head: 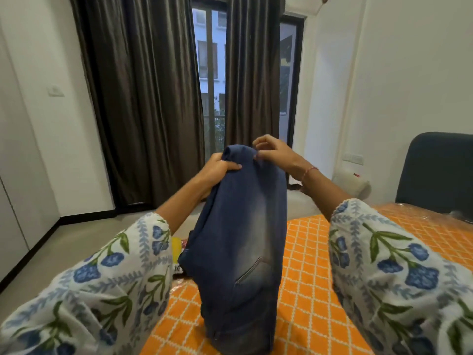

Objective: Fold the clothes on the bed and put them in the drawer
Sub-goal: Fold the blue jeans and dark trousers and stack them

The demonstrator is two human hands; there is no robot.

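- The blue jeans point(240, 226) hang in the centre of the frame, faded in the middle, with a back pocket showing; the lower end rests on the bed.
- The left hand point(217, 170) grips the top fold; the right hand point(273, 152) pinches it.
- The orange checked bedsheet point(307, 278) fills the lower right; dark curtains point(143, 98) hang at the upper centre.

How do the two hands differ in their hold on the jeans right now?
The left hand grips the jeans with fingers wrapped round a bunched fold at the top left edge; the right hand only pinches the top right corner with its fingertips. The left hand sits slightly lower than the right. The right wrist bears a thin thread band; the left shows none. Both hold the jeans up above the orange bedsheet.
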